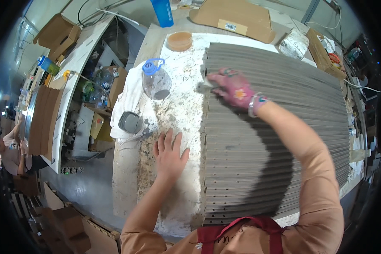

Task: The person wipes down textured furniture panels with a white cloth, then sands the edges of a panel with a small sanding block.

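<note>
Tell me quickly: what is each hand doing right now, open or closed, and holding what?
Left hand: open, bare, fingers spread flat on the stained white table.
Right hand: in a pink glove, closed on a small tool over the fanned grey cardboard sheets.

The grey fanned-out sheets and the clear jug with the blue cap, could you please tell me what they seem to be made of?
The grey fanned-out sheets look like matte cardboard or paperboard: thin, flat, notched edges. The clear jug with the blue cap looks like transparent plastic, glossy, with dark contents showing through.

A clear jug (155, 80) with a blue cap stands on a white cloth (129, 101) beside a grey lid (130, 122). Farther back sit an orange-filled bowl (179, 41), a blue bottle (163, 12) and flat cardboard (233, 16).
</note>
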Motion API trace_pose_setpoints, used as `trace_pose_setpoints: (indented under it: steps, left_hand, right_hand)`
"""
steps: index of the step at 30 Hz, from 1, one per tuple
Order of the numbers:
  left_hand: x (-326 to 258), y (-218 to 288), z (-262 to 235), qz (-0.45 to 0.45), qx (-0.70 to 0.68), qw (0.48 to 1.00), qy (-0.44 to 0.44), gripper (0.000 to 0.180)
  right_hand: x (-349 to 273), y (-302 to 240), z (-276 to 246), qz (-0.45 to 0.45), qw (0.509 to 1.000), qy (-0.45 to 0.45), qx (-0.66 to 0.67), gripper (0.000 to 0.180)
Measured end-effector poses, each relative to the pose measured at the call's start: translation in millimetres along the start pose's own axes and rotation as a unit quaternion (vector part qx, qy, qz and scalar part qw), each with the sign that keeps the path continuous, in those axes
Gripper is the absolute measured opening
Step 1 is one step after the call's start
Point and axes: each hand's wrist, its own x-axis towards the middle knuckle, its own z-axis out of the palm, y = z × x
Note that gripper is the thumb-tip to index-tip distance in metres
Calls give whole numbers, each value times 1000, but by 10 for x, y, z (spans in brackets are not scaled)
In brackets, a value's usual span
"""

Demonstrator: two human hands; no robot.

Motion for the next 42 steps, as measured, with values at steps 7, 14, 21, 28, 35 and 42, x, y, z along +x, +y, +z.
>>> trace_pose_setpoints:
  steps: [7, 14, 21, 28, 35, 42]
  left_hand:
    - [-73, -59, 1, -2, 0, 1000, -4, 53]
    - [-4, 12, 38, 14, 9, 1000, -15, 55]
    - [-44, -30, 6, -15, 15, 1000, -22, 56]
    - [-11, -17, 7, -7, 5, 1000, -30, 66]
    - [-36, 16, 4, -18, 8, 999, -30, 66]
    - [14, 61, -37, 10, -24, 999, -21, 65]
  right_hand:
    - [219, 398, -216, 38, 992, 91, -77, 36]
    - [701, 329, 173, 11, 996, 84, -33, 27]
    - [515, 742, -149, 101, 991, 75, -38, 22]
    - [1145, 209, 41, 61, 990, 118, -39, 21]
    - [1107, 570, 115, 154, 968, 136, -146, 29]
    - [459, 311, -78, 53, 987, 147, 41, 30]
